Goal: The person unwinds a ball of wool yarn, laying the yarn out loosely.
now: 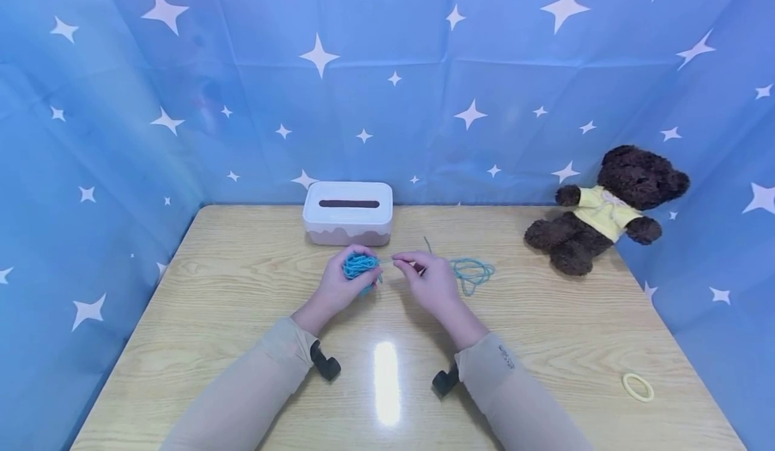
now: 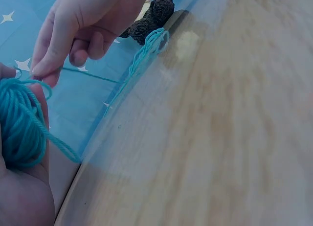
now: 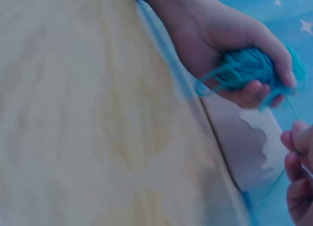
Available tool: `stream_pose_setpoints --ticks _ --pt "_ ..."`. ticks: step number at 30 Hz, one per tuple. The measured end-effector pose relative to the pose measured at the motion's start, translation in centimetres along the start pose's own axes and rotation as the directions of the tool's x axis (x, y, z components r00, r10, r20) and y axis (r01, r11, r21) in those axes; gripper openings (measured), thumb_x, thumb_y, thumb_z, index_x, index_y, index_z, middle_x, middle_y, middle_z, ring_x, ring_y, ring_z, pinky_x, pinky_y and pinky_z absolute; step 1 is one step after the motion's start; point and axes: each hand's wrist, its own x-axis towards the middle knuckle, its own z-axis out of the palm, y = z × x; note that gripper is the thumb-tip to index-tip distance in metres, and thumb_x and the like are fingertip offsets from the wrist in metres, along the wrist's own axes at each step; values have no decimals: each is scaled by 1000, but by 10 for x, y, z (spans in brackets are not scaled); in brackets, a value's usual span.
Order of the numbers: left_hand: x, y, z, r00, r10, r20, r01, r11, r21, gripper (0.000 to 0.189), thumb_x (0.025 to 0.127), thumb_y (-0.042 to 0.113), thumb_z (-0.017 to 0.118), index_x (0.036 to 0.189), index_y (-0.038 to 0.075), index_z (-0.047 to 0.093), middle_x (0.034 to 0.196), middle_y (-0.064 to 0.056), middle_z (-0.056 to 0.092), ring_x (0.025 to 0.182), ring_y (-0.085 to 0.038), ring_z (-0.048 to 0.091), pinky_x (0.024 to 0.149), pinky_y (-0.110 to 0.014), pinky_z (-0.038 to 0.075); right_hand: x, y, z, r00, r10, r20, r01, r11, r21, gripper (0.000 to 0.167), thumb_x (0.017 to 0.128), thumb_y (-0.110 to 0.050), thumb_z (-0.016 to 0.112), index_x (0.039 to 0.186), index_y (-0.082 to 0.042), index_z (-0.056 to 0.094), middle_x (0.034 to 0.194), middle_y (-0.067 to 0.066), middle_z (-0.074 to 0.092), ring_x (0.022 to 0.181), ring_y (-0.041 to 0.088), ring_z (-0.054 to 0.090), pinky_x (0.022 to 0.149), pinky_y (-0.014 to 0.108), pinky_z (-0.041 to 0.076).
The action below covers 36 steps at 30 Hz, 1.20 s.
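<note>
Item one, a ball of turquoise yarn (image 1: 360, 263): we find it just below and left of the centre of the head view, in the left hand (image 1: 340, 284), whose fingers and thumb curl round it. Several strands hang loose from the wound mass.

Item two, a single strand (image 2: 95, 76): we see the right hand (image 1: 433, 280) pinch it between thumb and forefinger, just right of the ball. In the left wrist view it runs on to a loose yarn bundle (image 1: 473, 272), which lies right of the right hand in the head view.

Surroundings, as we list them: a white tissue box (image 1: 348, 221) with a dark slot, just above the left hand; a dark brown teddy bear (image 1: 596, 219) in a yellow top, right of the frame; a pale yellow ring (image 1: 626, 385), lower right; two beige sleeves (image 1: 242, 387), lower part; a wood-grain bench (image 1: 200, 323); and a blue curtain (image 1: 387, 104) with white stars, across the top.
</note>
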Motion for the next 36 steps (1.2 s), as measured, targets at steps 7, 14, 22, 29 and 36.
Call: stream_pose_setpoints --ticks 7,14,22,29,36 --pt "-1 0 -1 1000 17 -16 -17 1000 -15 27 98 0 77 121 1 63 103 -10 76 84 -37 78 76 -31 67 5 12 -26 993 59 -102 -50 995 82 13 103 -21 79 111 -14 86 95 12 83 67 9 64 57 21 50" --pt "-1 1 -2 999 49 -6 -49 999 -17 29 99 -1 74 124 3 59 101 -8 73 82 -42 77 75 -31 66 6 37 -57 962 108 -250 -89 992 85 13 103 -20 79 111 -11 86 101 14 84 63 -1 59 54 13 46" --pt "-1 -1 -3 997 70 -10 -71 997 -5 31 99 -2 73 126 0 59 105 -8 70 79 -16 76 75 -29 65 0 72 -92 938 129 -321 -145 989 -26 16 104 -19 78 112 -8 85 114 15 81 71 -10 56 65 6 45" --pt "-1 -1 -4 997 58 -41 -57 998 20 31 99 1 75 126 2 61 108 -16 71 80 -13 75 78 -28 64 -8 95 -111 907 257 -334 -312 942 -123 22 106 -25 74 117 -8 85 120 16 79 72 1 62 66 13 45" --pt "0 -1 -4 992 48 -120 -41 997 66 25 101 6 75 123 5 64 110 -14 71 83 -12 75 83 -26 62 -11 103 -124 878 407 -250 -460 863 -209 32 109 -29 64 126 -9 82 123 19 80 106 39 73 82 43 53"
